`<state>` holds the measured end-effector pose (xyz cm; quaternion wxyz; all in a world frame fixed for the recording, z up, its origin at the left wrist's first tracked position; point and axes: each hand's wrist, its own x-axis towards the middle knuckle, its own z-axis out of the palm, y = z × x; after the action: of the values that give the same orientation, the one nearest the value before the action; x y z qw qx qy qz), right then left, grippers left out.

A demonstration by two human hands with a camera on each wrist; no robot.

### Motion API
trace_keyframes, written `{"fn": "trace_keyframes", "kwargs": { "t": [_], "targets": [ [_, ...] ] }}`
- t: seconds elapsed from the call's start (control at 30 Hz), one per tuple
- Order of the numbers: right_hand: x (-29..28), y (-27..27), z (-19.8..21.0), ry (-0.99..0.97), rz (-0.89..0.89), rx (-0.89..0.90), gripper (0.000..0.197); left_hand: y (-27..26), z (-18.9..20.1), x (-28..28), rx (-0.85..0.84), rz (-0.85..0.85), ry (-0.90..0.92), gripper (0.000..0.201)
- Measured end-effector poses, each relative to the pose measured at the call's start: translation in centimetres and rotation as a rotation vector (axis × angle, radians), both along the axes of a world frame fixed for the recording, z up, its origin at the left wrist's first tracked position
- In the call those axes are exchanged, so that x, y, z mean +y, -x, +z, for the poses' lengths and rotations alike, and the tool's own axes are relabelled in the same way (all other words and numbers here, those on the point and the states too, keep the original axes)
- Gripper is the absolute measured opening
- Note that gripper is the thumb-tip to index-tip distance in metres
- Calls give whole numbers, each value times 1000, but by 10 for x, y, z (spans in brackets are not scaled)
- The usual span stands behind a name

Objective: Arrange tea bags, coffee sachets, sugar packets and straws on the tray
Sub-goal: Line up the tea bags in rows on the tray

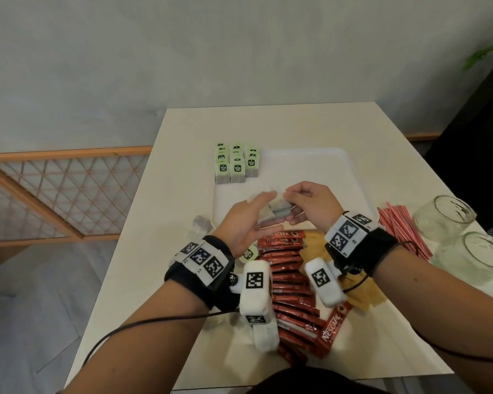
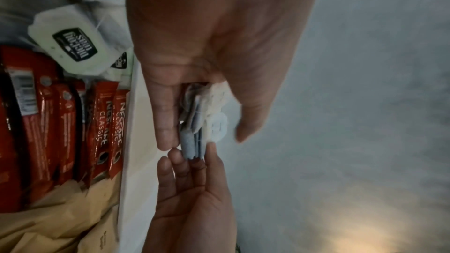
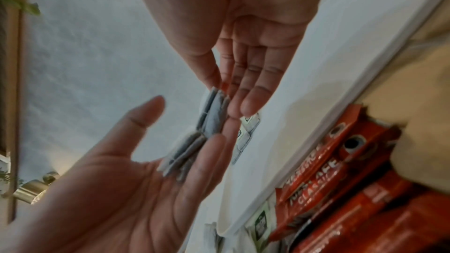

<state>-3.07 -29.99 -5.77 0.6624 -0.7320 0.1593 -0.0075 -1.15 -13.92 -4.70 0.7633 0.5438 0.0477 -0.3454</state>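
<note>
Both hands hold perhaps four grey tea bags (image 1: pixel 279 213): right hand (image 1: pixel 310 206) pinching, left hand (image 1: pixel 246 223) flat beneath; nine stand at the tray's (image 1: pixel 310 166) 11 o'clock.

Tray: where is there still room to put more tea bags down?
The tray is bare right of the tea bag rows, out to its right rim. The hands hold a tea bag bundle over its near edge. Off the tray it is crowded: coffee sachets, sugar packets, straws and jars. The table beyond the tray is bare.
</note>
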Motion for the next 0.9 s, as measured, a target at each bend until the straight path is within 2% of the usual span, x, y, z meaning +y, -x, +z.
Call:
{"fn": "trace_keyframes", "kwargs": {
  "t": [0.1, 0.23, 0.4, 0.53, 0.63, 0.77, 0.83, 0.9],
  "targets": [
    [-10, 3, 3, 10, 20, -9, 7, 6, -6, -11, -148, 24, -107, 31],
    [-22, 5, 6, 95, 20, -44, 12, 14, -7, -22, -256, 30, -230, 35],
    [-28, 5, 9, 173, 34, -107, 9, 18, -9, -25, -287, 56, -281, 34],
    [-29, -1, 9, 172, -79, -144, 12, 11, -12, -17, -275, 110, -284, 31],
    [-24, -2, 7, 324, -115, -138, 16, 2, -11, -13, -316, 185, -331, 22],
    [-8, -3, 5, 561, 3, -136, 16, -6, -7, -17, -540, 124, -512, 12],
    [0, -8, 3, 577, 15, -135, 16, -8, -5, -19, -584, 96, -542, 9],
    [4, -15, 3, 503, -6, -141, 18, -12, -6, -18, -594, 92, -537, 10]
  ]
}}
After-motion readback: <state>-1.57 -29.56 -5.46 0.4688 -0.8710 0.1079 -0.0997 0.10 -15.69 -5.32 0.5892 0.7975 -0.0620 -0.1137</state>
